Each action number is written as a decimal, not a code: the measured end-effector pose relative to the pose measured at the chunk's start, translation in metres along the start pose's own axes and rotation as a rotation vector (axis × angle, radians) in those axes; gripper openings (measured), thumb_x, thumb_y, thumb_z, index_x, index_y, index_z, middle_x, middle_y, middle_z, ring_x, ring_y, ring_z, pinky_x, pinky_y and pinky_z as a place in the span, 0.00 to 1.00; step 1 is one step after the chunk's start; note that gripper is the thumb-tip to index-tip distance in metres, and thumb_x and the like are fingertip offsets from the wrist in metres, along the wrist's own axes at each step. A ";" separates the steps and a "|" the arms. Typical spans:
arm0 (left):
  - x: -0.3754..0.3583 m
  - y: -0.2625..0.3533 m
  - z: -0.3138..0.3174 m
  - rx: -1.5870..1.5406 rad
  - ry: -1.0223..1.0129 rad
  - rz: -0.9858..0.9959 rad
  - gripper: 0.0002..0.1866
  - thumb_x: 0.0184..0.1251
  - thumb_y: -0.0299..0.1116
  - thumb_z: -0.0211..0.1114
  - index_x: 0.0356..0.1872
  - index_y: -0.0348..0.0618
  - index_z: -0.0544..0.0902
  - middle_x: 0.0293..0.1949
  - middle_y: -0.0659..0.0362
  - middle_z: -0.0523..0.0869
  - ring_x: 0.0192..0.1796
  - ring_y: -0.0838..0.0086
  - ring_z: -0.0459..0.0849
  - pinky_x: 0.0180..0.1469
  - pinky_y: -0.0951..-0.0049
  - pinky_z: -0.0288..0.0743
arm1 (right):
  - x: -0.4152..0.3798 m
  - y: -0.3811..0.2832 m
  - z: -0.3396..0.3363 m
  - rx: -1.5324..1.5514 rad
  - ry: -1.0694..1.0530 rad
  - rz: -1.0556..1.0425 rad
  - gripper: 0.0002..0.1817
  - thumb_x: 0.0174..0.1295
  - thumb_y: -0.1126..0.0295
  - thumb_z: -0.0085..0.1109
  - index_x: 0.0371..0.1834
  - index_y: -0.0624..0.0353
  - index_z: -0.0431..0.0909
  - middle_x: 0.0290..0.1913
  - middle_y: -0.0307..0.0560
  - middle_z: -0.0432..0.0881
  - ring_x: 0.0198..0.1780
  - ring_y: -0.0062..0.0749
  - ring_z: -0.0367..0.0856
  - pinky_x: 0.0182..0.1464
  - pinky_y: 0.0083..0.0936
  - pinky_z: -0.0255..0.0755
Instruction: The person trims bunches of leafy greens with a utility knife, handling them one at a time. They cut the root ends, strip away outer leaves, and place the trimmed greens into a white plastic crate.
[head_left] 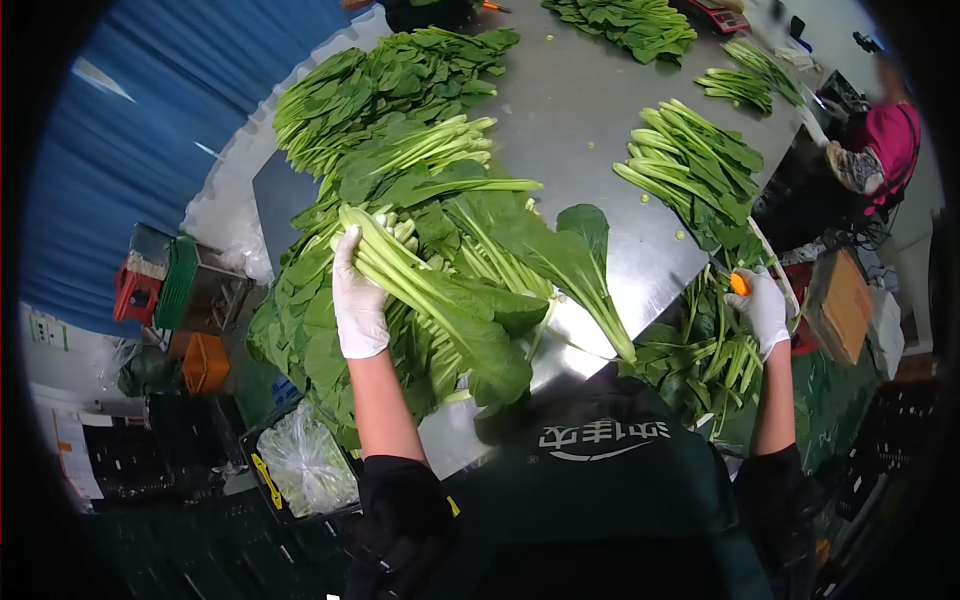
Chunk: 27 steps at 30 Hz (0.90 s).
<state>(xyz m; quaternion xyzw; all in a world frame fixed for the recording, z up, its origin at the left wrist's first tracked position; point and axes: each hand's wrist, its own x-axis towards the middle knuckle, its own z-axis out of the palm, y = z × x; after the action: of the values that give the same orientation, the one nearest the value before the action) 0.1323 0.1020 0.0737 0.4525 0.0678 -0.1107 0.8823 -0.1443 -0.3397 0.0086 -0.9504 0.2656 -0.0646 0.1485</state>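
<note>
Two gloved hands are at work over a metal table (560,110) bearing several piles of leafy greens. The left hand (361,305) grips a bunch of greens (405,265) by its pale stalks, above the large heap (290,320) at the left side of the table; its leaves point down towards the wearer. The right hand (768,312) is closed around an orange-handled tool (739,284) beside the table's right edge, near loose leaves (690,355); the type of tool cannot be confirmed. Step in hand, as judged: one bunch is singled out and held, with the tool apart from it. Any move from this posture calls for a steady hold on the stalks and the tool kept clear of the left fingers. Containers: a dark crate (249,444) below the table's left side holds a clear plastic bag (305,465) with pale green matter inside, not identifiable. Further left stand an orange crate (205,363), a green crate (175,283) and a red crate (137,293), contents undetermined. One co-worker (895,130) is at the far right, hands apart from the wearer's.
</note>
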 end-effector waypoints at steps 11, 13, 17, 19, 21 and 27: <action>0.006 -0.128 0.068 -0.288 -0.172 -0.448 0.23 0.60 0.34 0.64 0.55 0.37 0.73 0.47 0.50 0.81 0.47 0.62 0.80 0.55 0.62 0.75 | 0.044 -0.166 0.075 1.388 -0.704 -0.325 0.25 0.52 0.73 0.66 0.53 0.68 0.72 0.39 0.38 0.79 0.38 0.16 0.72 0.42 0.14 0.69; -0.006 -0.147 0.090 -0.216 -0.185 -0.398 0.21 0.61 0.34 0.64 0.53 0.37 0.73 0.46 0.51 0.82 0.45 0.64 0.81 0.53 0.64 0.76 | 0.039 -0.174 0.056 1.279 -0.758 -0.344 0.23 0.48 0.69 0.69 0.47 0.68 0.75 0.38 0.39 0.80 0.38 0.18 0.72 0.43 0.18 0.69; -0.009 -0.174 0.082 0.104 -0.191 -0.244 0.18 0.69 0.34 0.59 0.56 0.39 0.73 0.51 0.55 0.80 0.50 0.72 0.79 0.56 0.70 0.70 | 0.060 -0.140 0.025 1.009 -0.643 -0.220 0.26 0.44 0.67 0.69 0.47 0.67 0.77 0.37 0.43 0.82 0.39 0.21 0.74 0.45 0.23 0.71; -0.023 -0.163 0.080 0.292 -0.121 -0.228 0.18 0.68 0.31 0.59 0.57 0.38 0.73 0.53 0.56 0.79 0.52 0.75 0.78 0.56 0.73 0.69 | 0.092 -0.098 0.047 0.961 -0.355 -0.326 0.27 0.43 0.68 0.67 0.50 0.65 0.77 0.38 0.50 0.84 0.39 0.31 0.80 0.46 0.26 0.73; -0.026 -0.157 0.055 0.385 -0.177 -0.172 0.16 0.67 0.28 0.58 0.54 0.37 0.74 0.49 0.56 0.82 0.48 0.75 0.80 0.52 0.76 0.72 | 0.131 -0.070 0.025 0.497 -0.192 -0.273 0.30 0.44 0.70 0.64 0.55 0.66 0.74 0.41 0.57 0.83 0.42 0.46 0.82 0.47 0.31 0.74; -0.048 -0.160 -0.007 0.490 -0.032 -0.253 0.12 0.64 0.29 0.61 0.45 0.36 0.80 0.40 0.53 0.86 0.39 0.71 0.84 0.42 0.77 0.76 | 0.216 -0.014 0.078 -0.311 -0.065 -0.201 0.29 0.42 0.68 0.69 0.50 0.60 0.70 0.50 0.58 0.72 0.51 0.49 0.74 0.43 0.38 0.77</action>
<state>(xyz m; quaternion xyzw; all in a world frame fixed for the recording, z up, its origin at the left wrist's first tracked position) 0.0450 0.0231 -0.0455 0.6386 0.0811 -0.2401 0.7266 0.0623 -0.4224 -0.0514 -0.9852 0.1710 -0.0064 0.0011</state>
